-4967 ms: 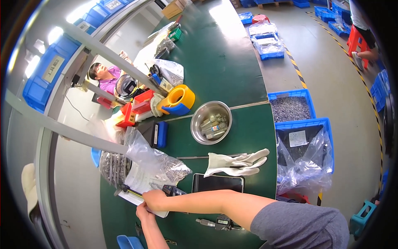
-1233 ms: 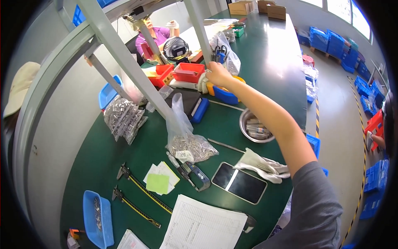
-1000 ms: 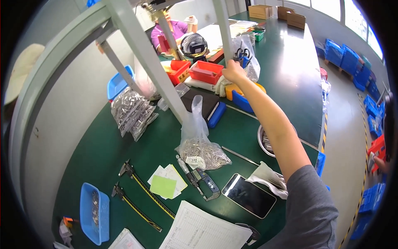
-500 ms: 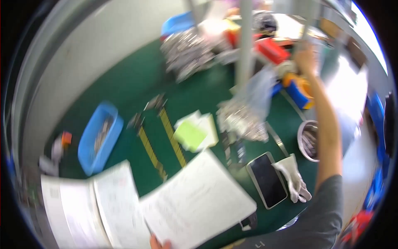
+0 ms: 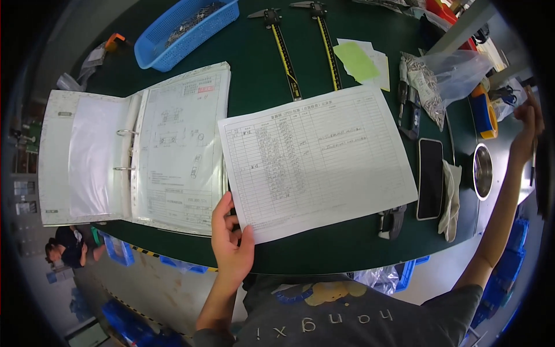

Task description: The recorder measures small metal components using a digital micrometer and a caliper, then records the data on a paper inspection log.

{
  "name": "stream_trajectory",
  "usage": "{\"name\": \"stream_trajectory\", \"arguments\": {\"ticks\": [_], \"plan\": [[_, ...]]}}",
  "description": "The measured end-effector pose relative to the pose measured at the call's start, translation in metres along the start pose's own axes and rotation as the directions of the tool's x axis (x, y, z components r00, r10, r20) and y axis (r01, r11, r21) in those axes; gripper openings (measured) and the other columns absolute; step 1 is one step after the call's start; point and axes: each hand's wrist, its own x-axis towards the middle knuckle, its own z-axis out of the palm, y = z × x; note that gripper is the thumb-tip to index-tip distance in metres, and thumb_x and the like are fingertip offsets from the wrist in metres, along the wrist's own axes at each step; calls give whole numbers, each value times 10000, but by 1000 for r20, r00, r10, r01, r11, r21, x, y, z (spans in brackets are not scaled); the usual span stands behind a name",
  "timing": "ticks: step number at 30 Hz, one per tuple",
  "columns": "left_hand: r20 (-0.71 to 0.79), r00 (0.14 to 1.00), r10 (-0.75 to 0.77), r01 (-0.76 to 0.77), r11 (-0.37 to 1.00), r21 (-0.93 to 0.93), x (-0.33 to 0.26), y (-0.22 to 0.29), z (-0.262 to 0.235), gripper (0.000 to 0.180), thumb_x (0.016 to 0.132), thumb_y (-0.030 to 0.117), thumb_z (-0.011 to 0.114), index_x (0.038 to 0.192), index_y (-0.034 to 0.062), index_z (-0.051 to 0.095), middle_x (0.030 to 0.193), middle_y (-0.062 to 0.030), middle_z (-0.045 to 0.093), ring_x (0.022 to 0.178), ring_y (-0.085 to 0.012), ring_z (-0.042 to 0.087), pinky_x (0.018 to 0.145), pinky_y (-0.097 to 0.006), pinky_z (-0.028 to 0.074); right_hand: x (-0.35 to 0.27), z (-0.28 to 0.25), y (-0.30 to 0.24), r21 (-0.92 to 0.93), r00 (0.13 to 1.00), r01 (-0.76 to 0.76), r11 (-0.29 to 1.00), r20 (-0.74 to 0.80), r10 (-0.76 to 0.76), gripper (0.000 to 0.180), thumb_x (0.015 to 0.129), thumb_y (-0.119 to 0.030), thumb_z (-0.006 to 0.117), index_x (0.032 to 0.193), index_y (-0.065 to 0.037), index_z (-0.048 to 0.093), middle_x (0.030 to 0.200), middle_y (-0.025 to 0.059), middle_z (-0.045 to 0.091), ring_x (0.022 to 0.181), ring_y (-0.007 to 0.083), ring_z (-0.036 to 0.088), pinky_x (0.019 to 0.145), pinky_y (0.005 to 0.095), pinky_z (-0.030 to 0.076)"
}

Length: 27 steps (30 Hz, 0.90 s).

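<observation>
The left hand (image 5: 233, 246) is closed on the near left corner of a printed record sheet (image 5: 318, 165), thumb on one side and fingers curled on the other. This sheet, a ruled table with handwritten entries, lies slightly askew over the near middle of the green worktable (image 5: 324, 251), its far left corner overlapping the right edge of an open ring binder (image 5: 179, 144) that shows a technical drawing. The right arm stretches out to the far right, where the right hand (image 5: 527, 118) is near a yellow-and-blue tape dispenser (image 5: 484, 113) and the blue handles of scissors (image 5: 506, 95); whether its fingers grip anything cannot be told. Beyond the sheet lie two digital calipers, the left one (image 5: 283, 58) and the right one (image 5: 327, 49), with a green note (image 5: 355, 61) on pale papers to their right. Farther right, a clear bag of small metal parts (image 5: 425, 84) lies next to a digital micrometer (image 5: 413, 115). Right of the sheet, a dark-screened smartphone (image 5: 430, 179) rests just beside a white glove (image 5: 450, 202), with a steel bowl (image 5: 481, 172) past them. A blue plastic basket (image 5: 185, 32) of metal parts stands at the far left, beyond the binder.
</observation>
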Motion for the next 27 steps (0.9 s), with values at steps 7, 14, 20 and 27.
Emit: {"name": "stream_trajectory", "arguments": {"ticks": [7, 14, 20, 27], "plan": [[227, 922, 312, -384, 688, 616, -2, 16, -22, 505, 656, 35, 662, 1126, -18, 485, 1213, -180, 431, 1000, -289, 513, 744, -306, 477, -81, 14, -104, 291, 758, 9, 957, 622, -196, 224, 827, -97, 459, 972, 37, 565, 786, 99, 567, 630, 138, 533, 554, 242, 406], [580, 689, 434, -719, 309, 623, 2, -3, -39, 310, 678, 64, 652, 967, -25, 583, 1112, -206, 537, 953, -350, 575, 730, -346, 509, -142, 63, -187, 357, 542, -317, 879, 829, -141, 145, 795, -105, 546, 888, -1, 585, 711, 110, 552, 582, 215, 542, 535, 288, 415], [722, 501, 477, -810, -34, 585, 6, -14, -42, 193, 745, 37, 543, 913, -47, 587, 1021, -227, 574, 902, -319, 596, 657, -325, 520, -170, 72, -211, 275, 487, -632, 725, 868, 96, 301, 900, -192, 443, 735, 6, 598, 601, 83, 529, 527, 134, 490, 483, 260, 373], [913, 356, 198, -931, -4, 364, 14, 5, -47, 592, 713, 395, 564, 981, -133, 554, 1144, -300, 471, 1052, -380, 486, 808, -416, 457, -186, 96, -227, 197, 439, -760, 620, 859, 264, 297, 896, -187, 444, 736, 36, 556, 573, 52, 527, 423, 62, 443, 404, 195, 324]]}}
